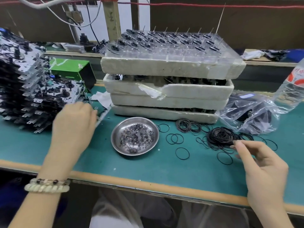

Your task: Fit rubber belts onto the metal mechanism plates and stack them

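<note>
At nine o'clock our left hand (74, 124), blurred, reaches the stacked metal plates (29, 89); its grip we cannot tell. At four o'clock our right hand (264, 168), thumb and forefinger slightly apart, hovers at the rubber belts (220, 137): likely light, limp, best pinched singly.

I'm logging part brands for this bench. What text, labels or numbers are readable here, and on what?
Nothing reads clearly.
Bottle label: red print, too blurred to read.
Wooden post: dark handwritten marks, illegible.
</note>
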Available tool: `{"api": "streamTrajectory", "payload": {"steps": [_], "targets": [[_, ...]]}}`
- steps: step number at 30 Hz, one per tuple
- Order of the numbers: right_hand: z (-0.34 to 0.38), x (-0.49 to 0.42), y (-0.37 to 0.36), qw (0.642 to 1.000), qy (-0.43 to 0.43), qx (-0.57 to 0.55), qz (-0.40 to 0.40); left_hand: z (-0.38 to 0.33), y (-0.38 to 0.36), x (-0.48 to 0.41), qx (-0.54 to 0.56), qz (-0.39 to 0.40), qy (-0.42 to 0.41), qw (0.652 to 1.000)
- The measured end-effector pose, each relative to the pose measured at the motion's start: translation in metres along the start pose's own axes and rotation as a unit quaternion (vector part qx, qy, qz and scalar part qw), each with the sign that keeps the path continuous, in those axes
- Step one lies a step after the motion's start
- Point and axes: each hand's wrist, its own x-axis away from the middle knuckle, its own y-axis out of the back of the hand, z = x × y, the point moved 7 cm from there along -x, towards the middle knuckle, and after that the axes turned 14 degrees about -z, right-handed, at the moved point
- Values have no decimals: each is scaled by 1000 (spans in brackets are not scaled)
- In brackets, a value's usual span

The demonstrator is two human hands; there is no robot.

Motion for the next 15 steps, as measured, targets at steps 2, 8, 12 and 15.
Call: {"api": "streamTrajectory", "payload": {"steps": [2,8,12,15], "targets": [[-4,-2,6,999,-12,-19,-26,19,10,-10,77,-9,76,994],[-17,-6,19,985,-88,-91,-121,-36,64,-24,345,-22,174,922],[-18,-6,26,970,-108,-127,-177,-127,55,5,489,55,210,845],[-18,-6,28,966,-111,-138,-187,-187,14,56,588,199,363,695]]}}
